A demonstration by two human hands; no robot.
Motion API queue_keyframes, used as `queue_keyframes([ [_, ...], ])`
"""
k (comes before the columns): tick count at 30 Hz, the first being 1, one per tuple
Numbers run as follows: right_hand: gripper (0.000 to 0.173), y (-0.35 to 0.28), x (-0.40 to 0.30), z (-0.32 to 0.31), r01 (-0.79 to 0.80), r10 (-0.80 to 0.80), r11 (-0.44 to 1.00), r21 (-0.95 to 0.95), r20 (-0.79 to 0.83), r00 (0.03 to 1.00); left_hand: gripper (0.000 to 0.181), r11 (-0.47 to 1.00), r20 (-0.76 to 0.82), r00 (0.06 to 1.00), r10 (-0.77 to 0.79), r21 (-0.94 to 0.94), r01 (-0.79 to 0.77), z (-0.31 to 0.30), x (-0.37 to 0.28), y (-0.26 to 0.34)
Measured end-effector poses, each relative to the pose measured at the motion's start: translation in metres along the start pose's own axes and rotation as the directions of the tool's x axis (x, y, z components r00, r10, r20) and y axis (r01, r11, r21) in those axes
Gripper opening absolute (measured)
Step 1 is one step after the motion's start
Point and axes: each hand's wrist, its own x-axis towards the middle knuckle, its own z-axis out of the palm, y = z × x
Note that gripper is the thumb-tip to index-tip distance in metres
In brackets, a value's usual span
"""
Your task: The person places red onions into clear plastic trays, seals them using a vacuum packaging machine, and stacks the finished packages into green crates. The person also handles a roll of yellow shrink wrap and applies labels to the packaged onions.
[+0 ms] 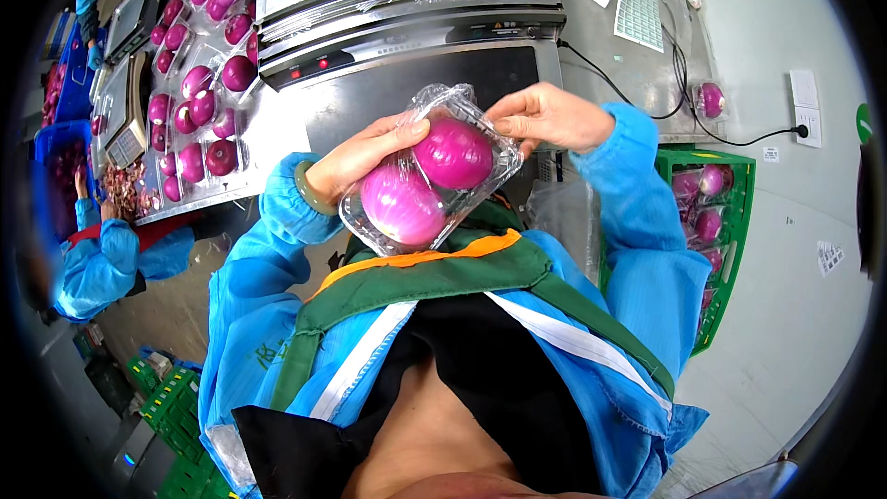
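A clear plastic tray (455, 205) with two peeled red onions, an upper onion (454, 152) and a lower onion (402, 204), is tilted in front of my chest. My left hand (364, 156), with a pale bangle at the wrist, grips the tray's left side, thumb over the upper onion. At the upper right corner, my right hand (554, 118) pinches the edge of the pack with thumb and fingers. Clear film (443, 97) bunches along the tray's far end. Just beyond the pack stands a film-wrapping machine (416, 21).
Several onion trays (201, 104) cover the steel table (277, 145) on the left. Scales (125, 111) stand beyond them. A green crate (738, 235) of packed onions is at my right, below a power cable (610, 86). Co-workers (104, 263) are at the left.
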Motion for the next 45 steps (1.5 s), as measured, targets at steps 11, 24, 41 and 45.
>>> queue_keyframes([
  [11, 0.014, 0.034, -0.005, -0.008, 0.457, -0.242, 0.562, 0.69, -0.391, 0.888, 0.056, 0.998, -0.079, 0.995, 0.053, -0.038, -0.056, -0.021, -0.005, -0.01],
  [24, 0.028, -0.006, -0.008, 0.059, 0.455, -0.738, 0.652, -0.607, -0.368, 0.566, 0.05, 0.932, -0.247, 0.939, 0.241, -0.212, -0.294, -0.027, -0.007, -0.015],
  [41, 0.02, 0.037, 0.077, 0.008, 0.27, -0.436, 0.539, -0.798, 0.01, 0.9, 0.048, 0.697, -0.436, 0.596, 0.674, 0.642, -0.319, -0.083, 0.048, -0.051],
  [45, 0.016, 0.039, 0.076, 0.017, 0.37, -0.606, 0.524, -0.767, -0.031, 0.795, 0.049, -0.056, 0.032, 0.239, 0.97, 0.994, 0.095, -0.061, 0.026, -0.031],
])
